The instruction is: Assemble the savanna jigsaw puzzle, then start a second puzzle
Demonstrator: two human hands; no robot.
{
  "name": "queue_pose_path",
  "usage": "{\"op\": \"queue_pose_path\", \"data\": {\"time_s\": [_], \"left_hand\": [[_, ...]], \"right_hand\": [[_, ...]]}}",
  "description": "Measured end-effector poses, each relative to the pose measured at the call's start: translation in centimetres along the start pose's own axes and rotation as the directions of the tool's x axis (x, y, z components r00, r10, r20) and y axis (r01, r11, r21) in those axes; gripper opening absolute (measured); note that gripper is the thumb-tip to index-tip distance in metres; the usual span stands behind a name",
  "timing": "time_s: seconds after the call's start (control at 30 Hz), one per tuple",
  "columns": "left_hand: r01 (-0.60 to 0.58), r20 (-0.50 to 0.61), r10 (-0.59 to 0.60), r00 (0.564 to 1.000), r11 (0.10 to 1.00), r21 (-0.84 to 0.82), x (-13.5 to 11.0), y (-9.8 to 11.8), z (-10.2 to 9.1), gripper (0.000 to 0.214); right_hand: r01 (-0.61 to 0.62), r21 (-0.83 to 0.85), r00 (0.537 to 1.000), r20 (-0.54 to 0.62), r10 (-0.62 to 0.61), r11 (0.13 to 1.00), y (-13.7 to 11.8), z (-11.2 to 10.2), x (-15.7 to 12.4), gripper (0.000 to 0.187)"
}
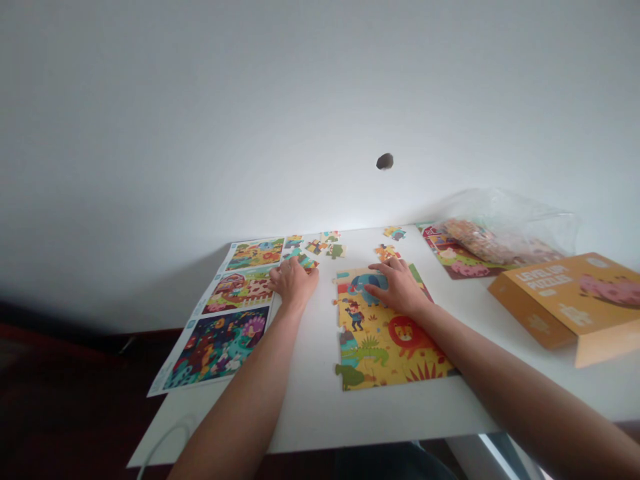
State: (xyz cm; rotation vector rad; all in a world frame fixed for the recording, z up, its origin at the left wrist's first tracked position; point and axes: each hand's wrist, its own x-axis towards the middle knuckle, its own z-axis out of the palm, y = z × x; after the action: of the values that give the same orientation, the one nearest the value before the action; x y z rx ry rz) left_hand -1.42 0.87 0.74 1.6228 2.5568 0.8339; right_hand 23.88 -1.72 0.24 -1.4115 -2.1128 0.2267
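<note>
My left hand (295, 283) is at the right edge of the printed picture sheet, its fingers bent down onto a teal and orange puzzle piece (303, 257). The fingertips are partly hidden behind the hand. My right hand (401, 288) lies with thumb and index finger apart on the upper right of a partly assembled puzzle (375, 333). A blue elephant, a red-maned lion, a green crocodile and a small figure show on its yellow ground. The puzzle's left edge is uneven, with knobs sticking out. Just beyond my right hand lies an orange puzzle piece (387, 253).
Several loose pieces (317, 247) lie near the wall, and others (395, 233) farther right. The picture sheet (205, 313) overhangs the table's left edge. To the right are a clear bag of pieces (493, 233), a pig picture (465, 268) and an orange puzzle box (565, 300).
</note>
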Motion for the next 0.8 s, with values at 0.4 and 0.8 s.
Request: {"op": "queue_pose_path", "data": {"time_s": [0.4, 0.8], "left_hand": [[-0.182, 0.056, 0.182, 0.982, 0.983, -0.008, -0.3, 0.1, 0.3, 0.032], [-0.397, 0.062, 0.402, 0.913, 0.914, -0.079, -0.8, 0.3, 0.5, 0.029]], "right_hand": [[-0.056, -0.067, 0.998, -0.032, 0.054, 0.996, 0.4, 0.2, 0.0, 0.035], [-0.324, -0.286, 0.936, 0.039, 0.349, 0.902, 1.2, -0.8, 0.8, 0.058]]}}
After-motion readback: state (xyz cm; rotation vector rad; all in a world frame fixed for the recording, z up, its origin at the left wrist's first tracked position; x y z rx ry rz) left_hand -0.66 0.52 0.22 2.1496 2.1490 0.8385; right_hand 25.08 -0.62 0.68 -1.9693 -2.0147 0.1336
